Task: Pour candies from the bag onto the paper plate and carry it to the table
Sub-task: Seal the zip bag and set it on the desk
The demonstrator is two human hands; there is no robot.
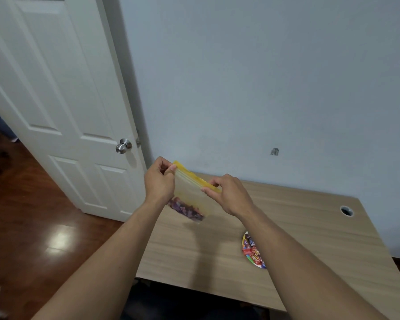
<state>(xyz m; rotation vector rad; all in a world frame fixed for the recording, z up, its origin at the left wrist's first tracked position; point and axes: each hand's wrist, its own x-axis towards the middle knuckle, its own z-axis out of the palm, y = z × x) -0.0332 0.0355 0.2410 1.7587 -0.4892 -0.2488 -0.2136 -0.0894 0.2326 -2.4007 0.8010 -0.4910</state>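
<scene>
Bag [192, 195] is mid-frame, held in the air over the desk [286, 227], candies [186, 210] bunched at its low corner. Left hand [158, 181] and right hand [229, 195] each pinch the yellow zip strip at opposite ends; seal looks closed, can't confirm. Plate [252, 249] sits lower right, mostly hidden by the right forearm and well off to the side of the bag. Risks: a sharp pull pops the seal and scatters candies; pouring from here misses the plate, and strays could roll off the desk edge.

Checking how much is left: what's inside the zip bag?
Purple-wrapped candies sit along the bottom of the bag; the upper part looks empty. The left hand hides one corner.
</scene>
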